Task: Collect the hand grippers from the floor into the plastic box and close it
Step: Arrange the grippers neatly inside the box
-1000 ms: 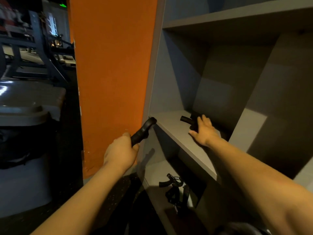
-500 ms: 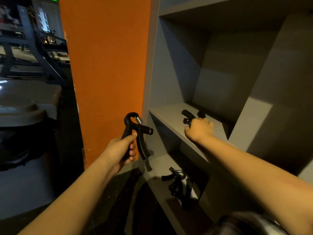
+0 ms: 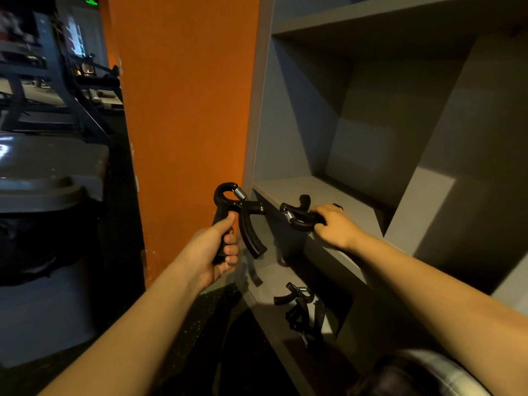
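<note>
Spare grippers [image 3: 303, 312] lie in the lower compartment of the shelf [image 3: 343, 192], beside an orange panel [image 3: 185, 110]. The left hand [image 3: 213, 252] clutches one gripper [image 3: 243, 207]; the right hand [image 3: 335, 224] clutches a second gripper [image 3: 300, 217].

shelving unit [image 3: 428, 195]: grey, open-fronted, with an orange side panel [image 3: 185, 110] on its left.
middle board [image 3: 328, 190]: one black hand gripper [image 3: 300, 214], steel spring showing, at the front edge. right hand [image 3: 335, 225] is curled over its looped end. whether it rests on the board or sits just off it cannot be told.
bottom board [image 3: 271, 284]: heap of hand grippers [image 3: 304, 312], black, tangled and touching one another, near the front of the compartment, partly in shadow. count unclear.
floor [image 3: 200, 324]: dark, speckled, meeting the foot of the unit.
</note>
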